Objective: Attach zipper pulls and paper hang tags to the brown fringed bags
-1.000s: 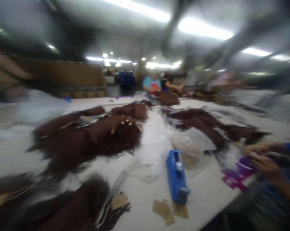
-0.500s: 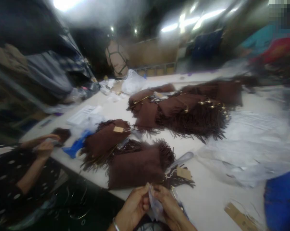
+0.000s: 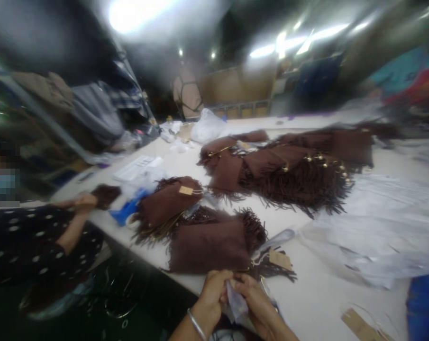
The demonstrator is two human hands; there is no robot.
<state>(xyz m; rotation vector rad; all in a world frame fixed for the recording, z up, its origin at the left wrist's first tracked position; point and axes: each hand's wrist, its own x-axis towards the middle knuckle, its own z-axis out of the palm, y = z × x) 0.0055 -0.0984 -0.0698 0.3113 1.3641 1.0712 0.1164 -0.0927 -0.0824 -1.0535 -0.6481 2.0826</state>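
Note:
My left hand, with a bangle at the wrist, is closed, its fingertips pinching a small translucent plastic bag. From the other side my right hand grips the same bag, fingertips touching the left ones. Both hands are at the table's front edge, just below a dark brown fringed pouch lying flat. Beside that pouch are a tan paper tag on a white string and a narrow clear plastic strip. What the bag contains is too blurred to make out.
Another fringed pouch with a tag lies left, near a blue object. More brown pouches are heaped farther back. Clear plastic sheets cover the right side. A co-worker's hand is at the left edge by a brown piece.
The view has turned slightly left, so the scene sits farther right. My hands still hold the plastic bag, fingertips closer together. The co-worker's hands have shifted, and the brown piece shows more fully.

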